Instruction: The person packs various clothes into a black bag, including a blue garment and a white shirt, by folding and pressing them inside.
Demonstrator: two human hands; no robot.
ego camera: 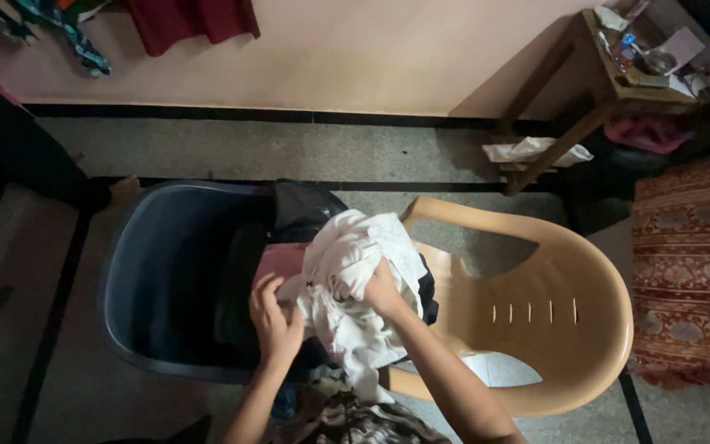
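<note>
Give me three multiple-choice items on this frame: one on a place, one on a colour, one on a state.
1. Where is the white garment?
A. hanging on the wall
B. over the seat edge of the tan plastic chair, beside the dark tub
C. on the wooden table

2. What colour is the cloth on the wall at the top?
A. dark red
B. yellow
C. white

3. How do the hands meet the white garment?
A. both clear of it
B. only one touches it
C. both grip it

Answers: 1 B, it is bunched between tub and chair. 2 A, the hanging cloth is dark red. 3 C, left hand and right hand both clutch its folds.
</note>
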